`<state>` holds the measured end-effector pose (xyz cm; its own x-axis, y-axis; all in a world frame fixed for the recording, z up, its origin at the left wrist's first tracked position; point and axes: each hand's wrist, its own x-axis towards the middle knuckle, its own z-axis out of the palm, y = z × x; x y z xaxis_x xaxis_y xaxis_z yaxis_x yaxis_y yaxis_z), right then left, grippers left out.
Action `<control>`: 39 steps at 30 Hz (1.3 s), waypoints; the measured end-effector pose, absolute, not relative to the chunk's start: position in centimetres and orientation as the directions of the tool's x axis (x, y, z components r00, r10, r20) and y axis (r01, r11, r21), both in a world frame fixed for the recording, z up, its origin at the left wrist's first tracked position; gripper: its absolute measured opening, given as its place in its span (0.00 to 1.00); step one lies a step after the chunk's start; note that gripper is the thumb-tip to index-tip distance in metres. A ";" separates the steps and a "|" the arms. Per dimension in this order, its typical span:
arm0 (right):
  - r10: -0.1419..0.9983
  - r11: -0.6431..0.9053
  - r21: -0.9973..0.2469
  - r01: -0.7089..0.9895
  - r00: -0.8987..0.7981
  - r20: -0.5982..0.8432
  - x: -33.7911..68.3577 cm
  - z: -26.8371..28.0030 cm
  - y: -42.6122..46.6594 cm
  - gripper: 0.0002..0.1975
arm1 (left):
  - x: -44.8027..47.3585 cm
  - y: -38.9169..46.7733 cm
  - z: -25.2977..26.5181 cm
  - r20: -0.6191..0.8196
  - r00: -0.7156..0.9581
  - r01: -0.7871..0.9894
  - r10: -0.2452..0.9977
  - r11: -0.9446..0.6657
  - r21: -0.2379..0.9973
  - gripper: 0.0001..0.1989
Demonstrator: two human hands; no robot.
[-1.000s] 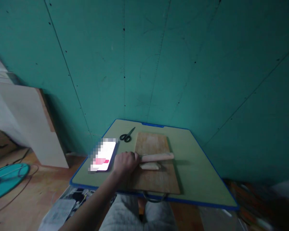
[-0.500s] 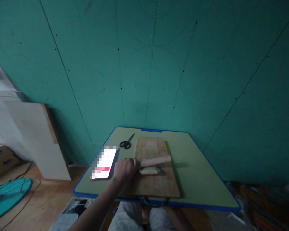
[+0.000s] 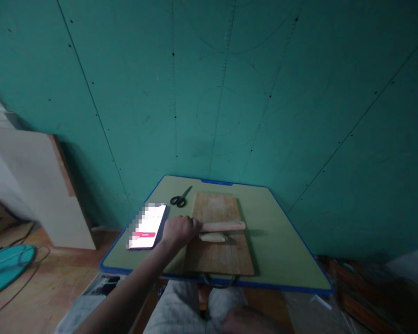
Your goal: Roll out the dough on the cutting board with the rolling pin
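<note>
My left hand [image 3: 179, 230] is closed around the left end of a pale rolling pin [image 3: 223, 227]. The pin lies crosswise over a wooden cutting board [image 3: 219, 260], its free end reaching the board's right edge. Just in front of the pin, on the board, is a pale elongated piece of dough [image 3: 212, 237]; whether the two touch is unclear. Low in the picture, over my right leg, my right hand [image 3: 245, 321] appears dark and smeared by motion, so its fingers cannot be made out.
The board rests on a small blue-edged table [image 3: 282, 250]. Black-handled scissors [image 3: 181, 198] lie at its back left, and a phone [image 3: 149, 227] with a lit screen is left of my hand. A green wall [image 3: 209, 93] rises behind. A white panel [image 3: 45, 185] leans at left.
The rolling pin has turned slightly, its right end now nearer level with my left hand. My right hand has come into view over my leg. The whole view has shifted a little.
</note>
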<state>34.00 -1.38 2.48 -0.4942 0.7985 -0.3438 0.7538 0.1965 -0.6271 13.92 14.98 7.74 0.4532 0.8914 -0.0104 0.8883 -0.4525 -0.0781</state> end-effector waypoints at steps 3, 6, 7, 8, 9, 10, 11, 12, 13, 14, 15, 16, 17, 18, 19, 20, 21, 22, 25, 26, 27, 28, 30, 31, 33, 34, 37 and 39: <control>0.900 0.170 -0.708 0.686 -0.401 -0.172 35.4 7.5 -0.6 0.09 | 14.1 14.7 8.6 -0.012 0.351 0.936 0.936 -0.351 0.027 0.21; 0.958 0.227 -0.653 0.722 -0.045 0.283 36.6 10.7 3.1 0.16 | 14.3 13.8 9.2 0.027 0.280 0.955 0.960 -0.281 0.090 0.24; 0.925 0.237 -0.616 0.751 0.018 0.379 36.8 10.9 4.5 0.16 | 14.4 13.4 9.3 0.041 0.270 0.957 0.962 -0.272 0.098 0.25; 0.900 0.246 -0.565 0.787 0.030 0.435 36.9 10.8 5.9 0.16 | 14.5 13.0 9.4 0.044 0.266 0.958 0.963 -0.270 0.101 0.26; 0.886 0.243 -0.501 0.830 0.020 0.463 36.8 10.4 7.1 0.15 | 14.5 12.5 9.4 0.035 0.266 0.958 0.963 -0.268 0.103 0.26; 0.888 0.222 -0.426 0.877 -0.002 0.460 36.6 9.8 8.1 0.15 | 14.6 12.1 9.4 0.019 0.267 0.958 0.963 -0.268 0.105 0.26; 0.900 0.188 -0.362 0.913 -0.013 0.436 36.3 9.1 8.7 0.16 | 14.7 11.8 9.4 0.000 0.271 0.957 0.963 -0.270 0.106 0.26; 0.915 0.145 -0.319 0.936 -0.004 0.404 36.0 8.4 9.2 0.17 | 14.7 11.5 9.3 -0.017 0.274 0.957 0.962 -0.271 0.106 0.26; 0.931 0.099 -0.293 0.951 0.015 0.365 35.7 7.8 9.3 0.18 | 14.7 11.3 9.1 -0.027 0.277 0.956 0.960 -0.273 0.105 0.26; 0.944 0.055 -0.284 0.957 0.042 0.327 35.4 7.3 9.4 0.19 | 14.7 11.1 8.9 -0.031 0.280 0.956 0.959 -0.276 0.103 0.26; 0.953 0.020 -0.283 0.959 0.067 0.294 35.2 7.0 9.3 0.19 | 14.7 11.1 8.7 -0.027 0.284 0.955 0.958 -0.280 0.100 0.27; 0.959 -0.004 -0.282 0.959 0.084 0.271 35.1 6.8 9.1 0.19 | 14.7 11.1 8.4 -0.021 0.287 0.954 0.958 -0.284 0.097 0.27; 0.961 -0.013 -0.276 0.961 0.088 0.263 35.0 6.6 8.9 0.19 | 14.7 11.2 8.2 -0.017 0.285 0.955 0.958 -0.282 0.093 0.27; 0.959 -0.003 -0.263 0.965 0.077 0.274 35.0 6.6 8.8 0.19 | 14.7 11.3 8.0 -0.015 0.279 0.957 0.960 -0.277 0.090 0.27; 0.952 0.025 -0.244 0.969 0.051 0.302 35.1 6.5 8.6 0.19 | 14.6 11.4 7.8 -0.016 0.275 0.958 0.961 -0.273 0.087 0.27; 0.939 0.066 -0.222 0.973 0.014 0.344 35.2 6.4 8.4 0.18 | 14.6 11.5 7.6 -0.019 0.269 0.960 0.963 -0.267 0.086 0.26; 0.919 0.115 -0.197 0.974 -0.029 0.393 35.3 6.3 8.2 0.17 | 14.6 11.6 7.5 -0.017 0.264 0.961 0.964 -0.261 0.091 0.26; 0.892 0.162 -0.169 0.972 -0.071 0.447 35.4 6.2 8.0 0.16 | 14.6 11.7 7.5 -0.010 0.259 0.961 0.966 -0.257 0.103 0.24; 0.793 0.231 -0.092 0.969 -0.132 0.595 35.8 5.5 7.6 0.18 | 14.5 11.9 7.3 -0.002 0.242 0.959 0.970 -0.239 0.149 0.21; 0.765 0.231 -0.077 0.970 -0.132 0.631 35.9 5.3 7.5 0.19 | 14.5 12.0 7.3 -0.008 0.243 0.959 0.970 -0.239 0.153 0.20; 0.744 0.228 -0.069 0.971 -0.128 0.656 36.0 5.1 7.4 0.20 | 14.5 12.0 7.3 -0.016 0.250 0.958 0.968 -0.245 0.147 0.19; 0.732 0.225 -0.069 0.972 -0.122 0.670 36.1 4.9 7.4 0.21 | 14.5 12.1 7.4 -0.023 0.255 0.958 0.967 -0.250 0.139 0.19; 0.734 0.218 -0.091 0.972 -0.102 0.672 36.2 4.5 7.6 0.21 | 14.5 12.4 7.6 -0.025 0.247 0.962 0.969 -0.241 0.131 0.19; 0.742 0.212 -0.112 0.971 -0.085 0.665 36.2 4.3 7.7 0.21 | 14.6 12.5 7.7 -0.027 0.235 0.964 0.972 -0.230 0.135 0.19; 0.766 0.195 -0.163 0.967 -0.046 0.641 36.2 3.9 8.0 0.21 | 14.7 12.9 8.0 -0.036 0.213 0.967 0.976 -0.206 0.148 0.21; 0.780 0.181 -0.187 0.966 -0.025 0.625 36.3 3.8 8.1 0.21 | 14.8 13.1 8.2 -0.039 0.211 0.967 0.977 -0.203 0.155 0.21; 0.839 0.110 -0.235 0.966 0.036 0.542 36.3 3.8 8.6 0.23 | 15.0 13.6 8.4 -0.036 0.217 0.963 0.975 -0.208 0.170 0.23; 0.894 0.044 -0.244 0.969 0.070 0.442 36.2 4.4 9.0 0.24 | 15.1 13.8 8.4 -0.023 0.208 0.964 0.978 -0.201 0.173 0.25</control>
<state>36.25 8.97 4.36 0.0702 0.8941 0.4423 0.9689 0.0444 -0.2436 15.10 13.82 8.44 0.2081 0.9778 -0.0229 0.9641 -0.2011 0.1732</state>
